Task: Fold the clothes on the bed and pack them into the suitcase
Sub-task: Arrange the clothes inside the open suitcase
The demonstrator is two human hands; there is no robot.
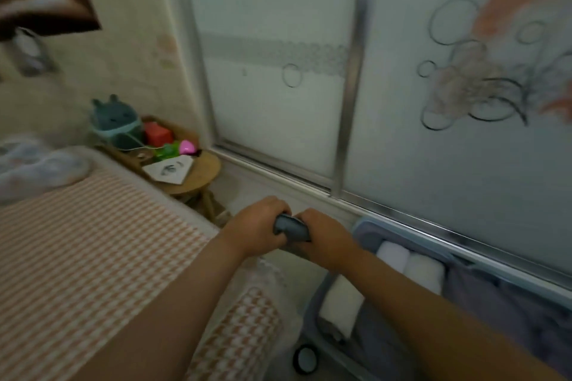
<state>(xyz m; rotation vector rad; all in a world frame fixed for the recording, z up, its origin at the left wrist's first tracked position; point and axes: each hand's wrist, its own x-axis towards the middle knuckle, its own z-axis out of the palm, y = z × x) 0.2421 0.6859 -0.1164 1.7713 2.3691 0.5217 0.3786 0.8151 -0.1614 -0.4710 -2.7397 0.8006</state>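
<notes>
Near the middle of the view, a little toward six o'clock, the left hand (pixel 258 226) and the right hand (pixel 325 235) meet on a small dark grey rolled piece of clothing (pixel 289 227). Each hand has its fingers curled tight round one end, so only the short middle of the roll shows between them. The roll is held in the air above the gap between bed and suitcase. The bed with its orange-and-white checked cover (pixel 93 241) fills the view from eight to six o'clock. At four o'clock of the hands, the open pale blue soft-sided suitcase (pixel 365 224) lies on the floor against the frosted sliding glass doors (pixel 278 86). In it are three white rolled cloths (pixel 393 254) beside crumpled grey-purple fabric (pixel 495 303). At ten o'clock of the hands a small round wooden side table (pixel 204 170) stands just beside the bed, bearing a teal plush toy (pixel 116 120) and a red box (pixel 158 133).
</notes>
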